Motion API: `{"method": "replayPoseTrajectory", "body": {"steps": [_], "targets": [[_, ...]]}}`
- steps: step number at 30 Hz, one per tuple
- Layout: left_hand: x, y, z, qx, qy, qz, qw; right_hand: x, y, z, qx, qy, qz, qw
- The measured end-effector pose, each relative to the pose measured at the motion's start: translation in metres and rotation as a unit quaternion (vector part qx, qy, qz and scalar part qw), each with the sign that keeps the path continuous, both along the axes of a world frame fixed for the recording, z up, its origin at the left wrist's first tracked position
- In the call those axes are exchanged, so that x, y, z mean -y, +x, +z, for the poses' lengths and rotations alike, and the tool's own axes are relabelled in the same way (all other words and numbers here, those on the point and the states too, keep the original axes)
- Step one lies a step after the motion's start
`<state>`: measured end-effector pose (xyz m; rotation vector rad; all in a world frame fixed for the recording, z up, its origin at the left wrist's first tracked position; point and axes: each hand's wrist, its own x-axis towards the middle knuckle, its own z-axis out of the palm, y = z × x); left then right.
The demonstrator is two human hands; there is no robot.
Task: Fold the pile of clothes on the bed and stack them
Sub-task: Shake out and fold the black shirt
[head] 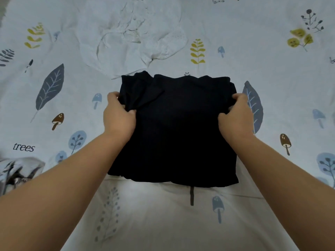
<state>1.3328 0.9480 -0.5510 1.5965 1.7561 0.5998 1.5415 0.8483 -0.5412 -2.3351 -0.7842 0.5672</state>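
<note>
Head view: leaf-print bed sheet (54,113) w/ crumpled white garment (130,33).

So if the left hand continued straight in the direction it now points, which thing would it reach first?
The left hand grips the dark garment and points up the bed. Straight ahead lies the crumpled white garment, likely the first thing met after a strip of bedsheet; depth is uncertain.

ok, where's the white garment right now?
In the head view the crumpled white garment lies unfolded on the printed bedsheet, top centre-left, just beyond the far left corner of the black garment the hands hold.
</note>
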Motion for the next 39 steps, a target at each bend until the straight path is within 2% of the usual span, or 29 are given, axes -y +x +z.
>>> {"method": "replayPoseTrajectory", "body": {"steps": [3,5,6,8,12,17,20,23,24,26,29,32,34,36,39], "targets": [[0.026,-0.014,-0.001,-0.126,0.061,-0.019,0.990,0.020,-0.013,0.001,0.049,-0.094,0.009,0.994],[0.050,-0.018,-0.003,-0.211,0.028,-0.027,0.977,0.035,-0.029,0.001,0.028,-0.137,0.020,0.990],[0.059,-0.019,-0.004,-0.219,-0.003,-0.031,0.975,0.040,-0.036,0.001,0.011,-0.141,0.028,0.990],[0.068,-0.020,-0.006,-0.186,-0.039,-0.041,0.981,0.047,-0.047,0.000,-0.018,-0.125,0.040,0.991],[0.060,-0.023,-0.001,-0.096,-0.037,-0.047,0.994,0.051,-0.046,0.003,-0.043,-0.093,0.051,0.993],[0.087,-0.052,0.019,-0.088,-0.040,-0.101,0.990,0.089,-0.037,0.023,-0.024,-0.151,0.116,0.981],[0.128,-0.078,0.025,-0.096,-0.091,-0.132,0.982,0.126,-0.038,0.032,-0.051,-0.212,0.148,0.965],[0.153,-0.091,0.019,-0.157,-0.162,-0.136,0.965,0.148,-0.047,0.032,-0.075,-0.277,0.173,0.942],[0.154,-0.089,0.019,-0.180,-0.153,-0.124,0.964,0.149,-0.050,0.032,-0.071,-0.289,0.173,0.939],[0.148,-0.078,0.018,-0.189,-0.076,-0.100,0.974,0.143,-0.052,0.029,-0.024,-0.277,0.152,0.948],[0.123,-0.049,0.012,-0.196,0.062,-0.112,0.972,0.117,-0.048,0.022,0.065,-0.200,0.092,0.973],[0.095,-0.027,0.001,-0.234,0.061,-0.155,0.958,0.088,-0.039,0.011,0.084,-0.152,0.074,0.982],[0.077,-0.022,-0.007,-0.204,0.044,-0.116,0.971,0.077,-0.031,0.002,0.080,-0.158,0.087,0.980],[0.058,-0.024,-0.012,-0.144,0.001,-0.021,0.989,0.075,-0.025,-0.005,0.099,-0.162,0.089,0.978],[0.046,-0.024,-0.007,-0.086,-0.002,0.109,0.990,0.077,-0.024,-0.011,0.171,-0.144,0.083,0.971]]}}
